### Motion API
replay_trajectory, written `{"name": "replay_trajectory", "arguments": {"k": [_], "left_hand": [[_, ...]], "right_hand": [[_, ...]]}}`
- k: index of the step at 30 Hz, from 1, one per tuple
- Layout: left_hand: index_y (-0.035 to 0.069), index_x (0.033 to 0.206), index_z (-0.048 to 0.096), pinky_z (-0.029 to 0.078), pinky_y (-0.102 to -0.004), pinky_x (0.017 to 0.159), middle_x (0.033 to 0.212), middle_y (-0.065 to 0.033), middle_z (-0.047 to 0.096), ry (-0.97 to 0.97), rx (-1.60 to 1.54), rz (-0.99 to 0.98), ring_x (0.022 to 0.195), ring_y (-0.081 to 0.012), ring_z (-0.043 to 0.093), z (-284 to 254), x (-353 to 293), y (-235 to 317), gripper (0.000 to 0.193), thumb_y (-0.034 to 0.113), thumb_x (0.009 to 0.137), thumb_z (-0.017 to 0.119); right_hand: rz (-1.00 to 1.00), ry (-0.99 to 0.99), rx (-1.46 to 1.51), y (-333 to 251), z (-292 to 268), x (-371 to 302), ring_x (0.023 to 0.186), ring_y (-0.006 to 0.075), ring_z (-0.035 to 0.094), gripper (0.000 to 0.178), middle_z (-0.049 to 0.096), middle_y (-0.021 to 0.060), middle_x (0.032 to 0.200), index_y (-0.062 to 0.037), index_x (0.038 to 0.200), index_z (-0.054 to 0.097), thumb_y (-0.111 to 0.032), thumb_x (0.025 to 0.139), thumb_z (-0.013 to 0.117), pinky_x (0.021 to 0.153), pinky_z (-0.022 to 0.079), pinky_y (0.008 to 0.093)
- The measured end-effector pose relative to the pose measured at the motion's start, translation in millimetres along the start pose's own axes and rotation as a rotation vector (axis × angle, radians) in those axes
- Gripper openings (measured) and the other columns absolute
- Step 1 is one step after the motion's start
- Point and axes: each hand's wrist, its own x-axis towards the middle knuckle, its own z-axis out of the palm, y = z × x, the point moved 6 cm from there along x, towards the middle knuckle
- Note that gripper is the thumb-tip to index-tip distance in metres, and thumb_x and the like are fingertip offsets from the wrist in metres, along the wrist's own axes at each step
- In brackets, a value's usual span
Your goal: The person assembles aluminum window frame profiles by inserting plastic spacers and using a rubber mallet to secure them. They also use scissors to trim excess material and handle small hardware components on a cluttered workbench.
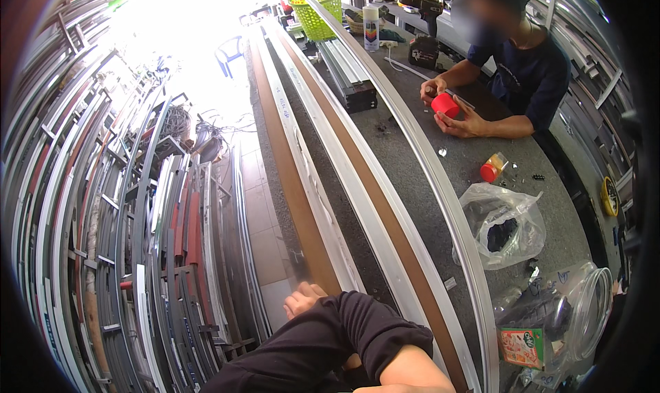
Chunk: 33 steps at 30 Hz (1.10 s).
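Note:
My arms, in dark sleeves, appear crossed at the lower middle. The bare forearm (411,371) below a rolled cuff seems to be my left; its hand does not show. My right hand (303,299) seems to come out from behind the dark sleeve (302,341), its fingers bent together and partly hidden. It is nearest to a long brown-and-white profile (302,218) lying lengthwise on the bench. Whether it grips anything cannot be made out. Across the bench a co-worker (522,63) holds a red cup-like piece (445,105) in both hands.
Further long profiles (375,214) and a curved pale strip (440,200) run along the bench. To the right lie a red-lidded jar (489,172), clear plastic bags (505,225) and a printed packet (521,347). A spray can (371,29), drill (423,8) and green basket (317,15) stand farther off. Racked profiles (103,221) fill the left.

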Motion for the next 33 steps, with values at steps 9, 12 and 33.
{"name": "replay_trajectory", "arguments": {"k": [9,12,33], "left_hand": [[0.013,0.135,0.063,0.045,-0.0292,0.114,0.141,-0.0024,0.06,0.001,-0.001,0.007,0.129,-0.0155,0.057,4.0,12.1,-7.9,0.047,-0.008,0.093,0.059],[0.013,0.135,0.063,0.045,-0.0291,0.114,0.141,-0.002,0.06,0.006,0.003,-0.014,0.129,-0.0151,0.057,3.9,10.0,-8.2,0.046,-0.007,0.094,0.058],[0.01,0.12,0.069,0.054,-0.0403,0.09,0.121,-0.0052,0.066,-0.275,0.084,-0.04,0.107,-0.0244,0.064,23.8,-2.2,-47.7,0.027,0.021,0.097,0.064]], "right_hand": [[0.02,-0.008,-0.005,2.3,5.4,-3.0,0.101,0.0264,0.055,0.023,0.069,0.0067,0.089,-0.0101,0.089,0.071,-0.032,0.091,0.065,0.087,0.043,0.0408],[0.022,-0.005,-0.02,5.0,8.1,-4.4,0.101,0.0265,0.054,0.023,0.069,0.0065,0.089,-0.0103,0.089,0.071,-0.032,0.091,0.064,0.087,0.043,0.0409],[0.211,0.289,0.045,21.4,-84.6,-19.5,0.094,0.0247,0.063,0.024,0.071,0.0096,0.093,-0.0066,0.1,0.068,-0.03,0.094,0.065,0.082,0.05,0.0389]]}}
